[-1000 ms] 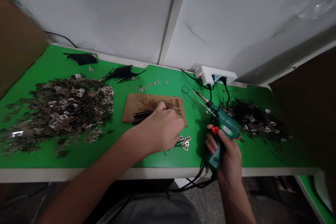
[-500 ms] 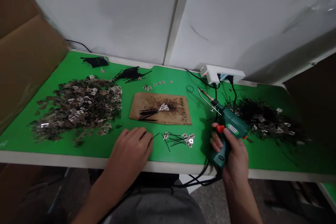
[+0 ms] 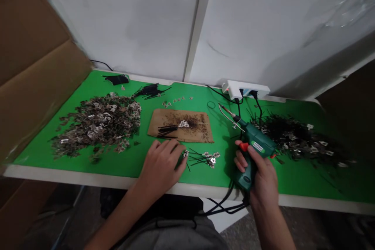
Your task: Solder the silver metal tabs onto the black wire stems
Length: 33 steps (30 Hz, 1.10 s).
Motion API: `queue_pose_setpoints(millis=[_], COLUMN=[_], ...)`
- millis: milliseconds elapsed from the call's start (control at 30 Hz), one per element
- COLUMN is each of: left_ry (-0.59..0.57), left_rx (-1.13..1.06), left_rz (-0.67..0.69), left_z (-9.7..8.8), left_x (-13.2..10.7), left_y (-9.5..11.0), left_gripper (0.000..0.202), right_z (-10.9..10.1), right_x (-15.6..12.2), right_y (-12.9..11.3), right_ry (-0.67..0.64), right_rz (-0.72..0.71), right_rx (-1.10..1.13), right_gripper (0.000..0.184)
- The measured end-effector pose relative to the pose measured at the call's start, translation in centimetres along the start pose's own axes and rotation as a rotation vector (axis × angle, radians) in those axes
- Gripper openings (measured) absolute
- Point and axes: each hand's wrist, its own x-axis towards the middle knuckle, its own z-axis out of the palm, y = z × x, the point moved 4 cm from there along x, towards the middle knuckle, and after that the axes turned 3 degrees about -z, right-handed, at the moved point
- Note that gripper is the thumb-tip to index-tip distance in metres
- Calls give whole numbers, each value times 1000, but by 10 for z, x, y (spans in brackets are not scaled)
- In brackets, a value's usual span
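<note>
In my right hand (image 3: 262, 175) is a green soldering gun (image 3: 254, 140) with a red trigger, its thin tip and bent feed tube pointing up and left. My left hand (image 3: 164, 164) is closed low on the bench, thumb and forefinger at a small silvery metal piece (image 3: 185, 153) that seems pinched between them. Beside it lie several metal pieces with black wires (image 3: 209, 159). Beyond my hands rests a scorched brown cardboard (image 3: 202, 131), bearing a row of black wires (image 3: 168, 129) and a cluster of metal pieces (image 3: 184, 124).
A large heap of metal pieces (image 3: 102, 121) covers the left of the green bench (image 3: 140, 179). Wired pieces (image 3: 293, 133) pile up at the right. A white power strip (image 3: 246, 89) stands by the wall. Wire bundles (image 3: 150, 90) lie at the back; cardboard (image 3: 38, 47) rises at left.
My left hand has moved right, its thumb and forefinger now at the leftmost wired metal piece. My right hand holds the soldering gun in nearly the same place. The view has shifted slightly.
</note>
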Motion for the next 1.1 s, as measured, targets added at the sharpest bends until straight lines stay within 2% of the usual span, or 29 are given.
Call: queue_pose_setpoints(millis=[233,500,700,833,967,1100], left_ry=[-39,-107,-77,-57,-218,-374], left_rx=[-75,-60,-184,-200,-194,-242], left_rz=[-2,-15,9,26,47,34], left_z=[5,0,-6,-17,-25,-20], left_x=[4,11,12,14,18,20], left_y=[-2,-10,-20,-26,-29,-33], left_gripper=[10,14,13,13,11,12], right_z=[-1,-1,0,0,-1,-1], right_x=[1,1,2,3,3,4], right_y=[-1,0,-2,-2,-2,-2], right_ry=[-2,0,6,21,24,24], right_rz=[4,28,37,62,56,56], right_rx=[5,7,7,24,37,35], right_gripper=[29,27,25,27,25,28])
